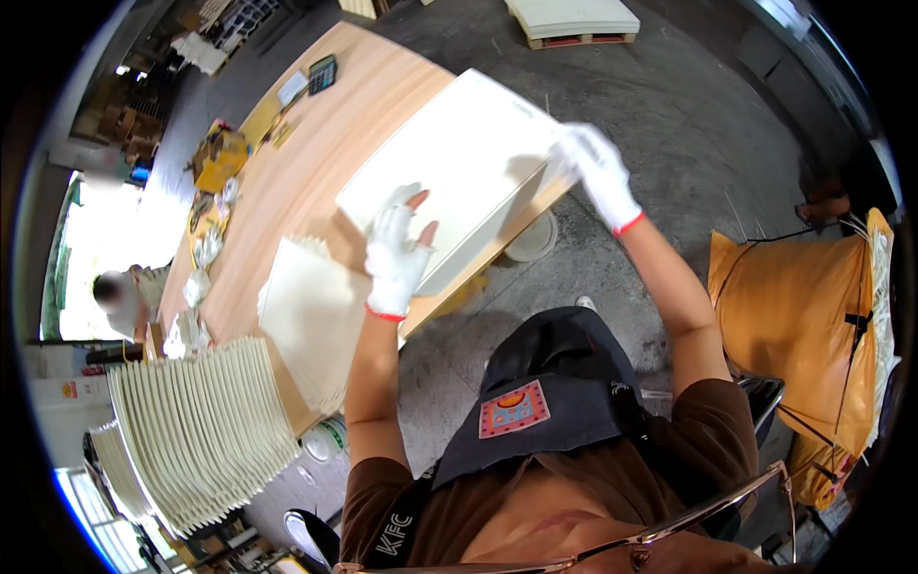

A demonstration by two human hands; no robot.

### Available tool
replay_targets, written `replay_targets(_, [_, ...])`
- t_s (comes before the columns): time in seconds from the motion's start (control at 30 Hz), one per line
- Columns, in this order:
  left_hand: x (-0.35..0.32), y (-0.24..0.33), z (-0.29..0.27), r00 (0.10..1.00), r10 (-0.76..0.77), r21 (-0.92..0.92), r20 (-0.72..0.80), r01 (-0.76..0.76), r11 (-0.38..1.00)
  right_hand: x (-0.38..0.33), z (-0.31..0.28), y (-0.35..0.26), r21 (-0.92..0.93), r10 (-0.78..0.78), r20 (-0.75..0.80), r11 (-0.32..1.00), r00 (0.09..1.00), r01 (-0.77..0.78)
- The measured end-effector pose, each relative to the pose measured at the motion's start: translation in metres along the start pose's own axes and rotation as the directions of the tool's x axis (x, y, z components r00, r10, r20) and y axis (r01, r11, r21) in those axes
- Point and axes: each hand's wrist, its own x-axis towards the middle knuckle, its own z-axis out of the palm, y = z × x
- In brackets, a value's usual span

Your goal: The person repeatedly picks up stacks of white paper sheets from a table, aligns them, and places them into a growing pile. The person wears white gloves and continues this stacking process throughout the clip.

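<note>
A thick stack of white sheets [459, 163] lies on the wood-grain table [316, 163], its side running along the table's near edge. My left hand [397, 249], in a white glove with bare thumb and fingertip showing, is over the stack's left end, fingers apart and nothing between them. At the stack's right corner is my right hand [598, 172], also gloved in white; motion smears its fingers, so whether they grip a sheet is unclear. Left of the stack, a fanned pile of cream sheets [311, 316] rests on the table.
Tall rows of cream panels [206, 421] stand at the lower left. A calculator [322, 75] and a yellow box [220, 158] sit along the far side. Another person [129, 301] is at far left. An orange wrapped bundle [794, 316] stands right; a round tub [531, 239] is beneath the table edge.
</note>
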Motion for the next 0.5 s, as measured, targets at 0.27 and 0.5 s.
replay_targets(0.27, [0.106, 0.042, 0.143, 0.979, -0.125, 0.193, 0.162, 0.092, 0.977, 0.081, -0.071, 0.036, -0.747, 0.216, 0.200, 0.665, 0.956, 0.006])
replay_targets(0.5, [0.098, 0.012, 0.168, 0.967, -0.201, 0.095, 0.156, 0.188, 0.978, 0.087, -0.050, 0.047, -0.732, -0.320, 0.452, 0.400, 0.833, 0.551])
